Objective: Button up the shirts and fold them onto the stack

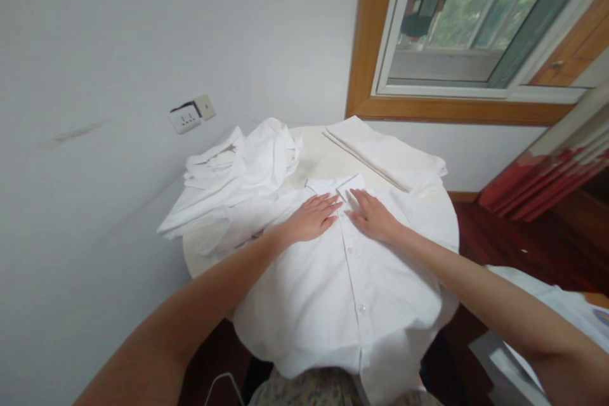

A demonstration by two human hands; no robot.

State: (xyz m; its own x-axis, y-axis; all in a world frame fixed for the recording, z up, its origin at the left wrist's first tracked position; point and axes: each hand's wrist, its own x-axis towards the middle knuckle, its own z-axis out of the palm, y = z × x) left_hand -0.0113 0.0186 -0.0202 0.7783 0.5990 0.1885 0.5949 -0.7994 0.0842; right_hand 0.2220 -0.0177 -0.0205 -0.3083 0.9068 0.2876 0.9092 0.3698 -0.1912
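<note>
A white button-up shirt (323, 285) lies front side up on a round white table (311, 151), its collar pointing away from me and its hem hanging over the near edge. The button placket runs down the middle. My left hand (311, 217) rests flat on the chest just below the collar, left of the placket. On the other side of the placket, my right hand (373, 214) also lies on the cloth near the collar, fingers extended. Neither hand grips the fabric.
Crumpled white garments (238, 168) are heaped at the table's left. A folded white cloth (387, 151) lies at the back right. Behind stand the wall with a socket (185, 118) and a wood-framed window (466, 109). A red-and-white curtain (537, 177) hangs at right.
</note>
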